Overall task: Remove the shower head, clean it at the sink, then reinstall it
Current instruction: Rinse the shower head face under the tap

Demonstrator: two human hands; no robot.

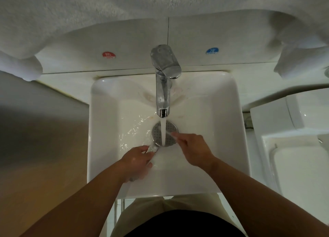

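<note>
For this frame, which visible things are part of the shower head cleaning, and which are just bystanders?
In use:
shower head
faucet, running
sink
left hand, gripping the handle
right hand, at the face

Bystanders:
towels
hot sticker
cold sticker

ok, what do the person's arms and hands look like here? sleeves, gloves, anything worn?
Both arms are bare from the bottom edge of the view to the wrist: no sleeves show. The left hand and right hand wear no gloves, and I see no rings, watch or wristband. The fingers look wet. Nothing is marked or taped on either arm.
</note>
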